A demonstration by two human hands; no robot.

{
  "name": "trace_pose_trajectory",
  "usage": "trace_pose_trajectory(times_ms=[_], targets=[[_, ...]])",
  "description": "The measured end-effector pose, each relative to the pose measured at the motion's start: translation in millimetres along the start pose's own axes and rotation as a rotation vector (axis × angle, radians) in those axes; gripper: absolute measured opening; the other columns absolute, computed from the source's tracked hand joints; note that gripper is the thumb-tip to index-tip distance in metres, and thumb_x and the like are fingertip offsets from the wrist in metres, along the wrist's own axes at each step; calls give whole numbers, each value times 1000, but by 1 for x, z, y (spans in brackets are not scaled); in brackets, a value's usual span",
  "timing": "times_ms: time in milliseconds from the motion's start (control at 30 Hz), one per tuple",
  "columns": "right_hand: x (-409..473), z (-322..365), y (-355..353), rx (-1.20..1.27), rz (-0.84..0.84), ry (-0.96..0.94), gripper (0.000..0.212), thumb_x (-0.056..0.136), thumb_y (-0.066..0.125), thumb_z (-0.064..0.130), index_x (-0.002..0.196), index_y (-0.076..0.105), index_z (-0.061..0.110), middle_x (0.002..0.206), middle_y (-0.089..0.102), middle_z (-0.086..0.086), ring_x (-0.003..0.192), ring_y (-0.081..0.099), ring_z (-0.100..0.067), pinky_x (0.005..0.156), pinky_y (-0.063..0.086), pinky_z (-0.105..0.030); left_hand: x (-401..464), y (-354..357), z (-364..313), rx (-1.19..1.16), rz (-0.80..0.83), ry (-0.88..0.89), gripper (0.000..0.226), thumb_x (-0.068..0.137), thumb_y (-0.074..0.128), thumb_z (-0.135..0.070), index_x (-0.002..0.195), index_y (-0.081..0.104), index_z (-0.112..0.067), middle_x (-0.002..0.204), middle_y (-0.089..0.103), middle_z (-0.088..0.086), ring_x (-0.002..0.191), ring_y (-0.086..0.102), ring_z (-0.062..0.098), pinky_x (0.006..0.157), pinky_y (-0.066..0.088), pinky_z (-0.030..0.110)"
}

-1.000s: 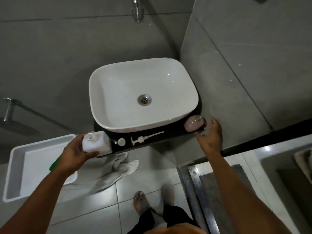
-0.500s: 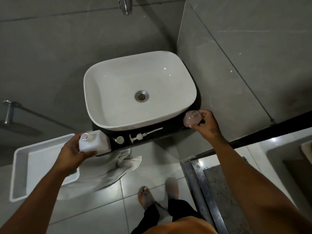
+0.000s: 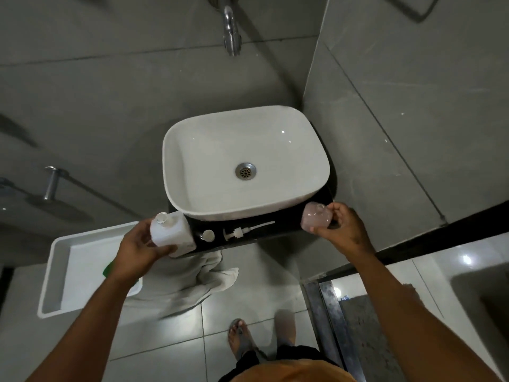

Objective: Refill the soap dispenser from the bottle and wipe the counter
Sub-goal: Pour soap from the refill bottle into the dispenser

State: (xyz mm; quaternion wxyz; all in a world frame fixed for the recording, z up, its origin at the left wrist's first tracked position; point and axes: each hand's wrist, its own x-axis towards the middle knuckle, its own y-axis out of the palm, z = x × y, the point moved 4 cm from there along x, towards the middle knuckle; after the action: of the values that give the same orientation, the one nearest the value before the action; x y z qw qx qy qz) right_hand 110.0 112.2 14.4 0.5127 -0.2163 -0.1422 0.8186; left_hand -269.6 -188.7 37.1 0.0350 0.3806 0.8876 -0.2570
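My left hand point(image 3: 140, 245) grips a white refill bottle point(image 3: 172, 232) with an open neck, standing at the left end of the black counter point(image 3: 278, 230). My right hand point(image 3: 340, 228) holds a pinkish translucent soap dispenser point(image 3: 315, 219) at the counter's right end, its top open. Its white pump with a long tube point(image 3: 243, 230) lies flat on the counter between them, beside a small white cap point(image 3: 208, 235). A pale cloth point(image 3: 190, 277) hangs from the counter's front edge below the bottle.
A white basin point(image 3: 192, 139) fills most of the counter, with a chrome tap point(image 3: 231, 34) above it. A white tray point(image 3: 59, 260) sits to the left with something green point(image 3: 108, 268) in it. Grey walls close in behind and at right.
My right hand has reached the soap dispenser, closed around it and stood it up at the counter's right end. The left hand has stayed on the bottle.
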Motion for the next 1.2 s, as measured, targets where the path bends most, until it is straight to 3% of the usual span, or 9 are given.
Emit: trace_pose_trajectory(times_ms=[67, 167, 300, 367, 467, 600, 733, 867, 1200], targets=[[-11, 19, 7, 67, 15, -26, 63, 61, 96, 8, 105, 57, 29, 102, 71, 6, 93, 69, -7, 67, 55, -17, -10, -1, -23, -22, -41, 43, 64, 61, 91, 11, 101, 65, -31, 93, 74, -30, 84, 69, -13, 66, 52, 4], [-26, 51, 19, 149, 39, -117, 67, 60, 94, -1, 102, 57, 36, 105, 72, 5, 98, 70, -16, 72, 58, -27, -22, -4, -66, -27, -77, 169, 70, 58, 94, 6, 96, 62, -43, 98, 73, -27, 88, 68, -10, 67, 53, 8], [-42, 106, 33, 214, 91, -248, 75, 61, 94, 2, 102, 62, 56, 106, 72, 29, 102, 69, 3, 69, 56, -14, -30, -9, -131, 9, -60, 339, 70, 57, 96, -3, 102, 62, -46, 107, 74, -18, 98, 71, -1, 78, 58, 17], [-48, 131, 38, 246, 115, -305, 71, 62, 95, 7, 106, 64, 53, 111, 72, 26, 104, 68, 4, 70, 56, -14, -34, -11, -164, 95, -58, 412, 70, 56, 97, -17, 108, 63, -50, 110, 73, -21, 103, 69, -1, 86, 54, 13], [-54, 164, 41, 297, 139, -372, 65, 63, 95, 10, 107, 65, 47, 112, 72, 25, 108, 67, 2, 71, 57, -14, -38, -15, -204, 238, -70, 532, 72, 60, 97, -22, 122, 65, -35, 114, 72, -14, 107, 66, 4, 86, 49, 8], [-56, 189, 41, 318, 135, -431, 65, 64, 95, 14, 109, 64, 51, 112, 67, 38, 110, 64, 10, 74, 56, -11, -47, -19, -241, 365, -86, 644, 73, 60, 87, -24, 129, 66, -23, 120, 68, -3, 108, 63, 16, 86, 49, 20], [-54, 197, 41, 322, 131, -448, 68, 63, 96, 18, 116, 64, 46, 115, 70, 29, 112, 65, 5, 80, 59, -16, -56, -21, -260, 453, -109, 701, 72, 58, 83, -29, 128, 66, -25, 116, 64, -7, 107, 58, 16, 86, 42, 17], [-52, 200, 41, 327, 142, -460, 66, 62, 95, 20, 117, 66, 43, 116, 72, 25, 112, 67, 0, 82, 61, -24, -57, -19, -266, 545, -102, 716, 77, 60, 89, -25, 132, 64, -24, 120, 63, -2, 111, 56, 22, 89, 47, 33], [-45, 204, 41, 338, 152, -476, 65, 63, 95, 19, 119, 68, 37, 115, 74, 19, 110, 68, -4, 82, 63, -29, -52, -19, -272, 709, -135, 694, 87, 61, 94, -19, 140, 59, -29, 129, 60, -1, 117, 52, 21, 93, 53, 43]])
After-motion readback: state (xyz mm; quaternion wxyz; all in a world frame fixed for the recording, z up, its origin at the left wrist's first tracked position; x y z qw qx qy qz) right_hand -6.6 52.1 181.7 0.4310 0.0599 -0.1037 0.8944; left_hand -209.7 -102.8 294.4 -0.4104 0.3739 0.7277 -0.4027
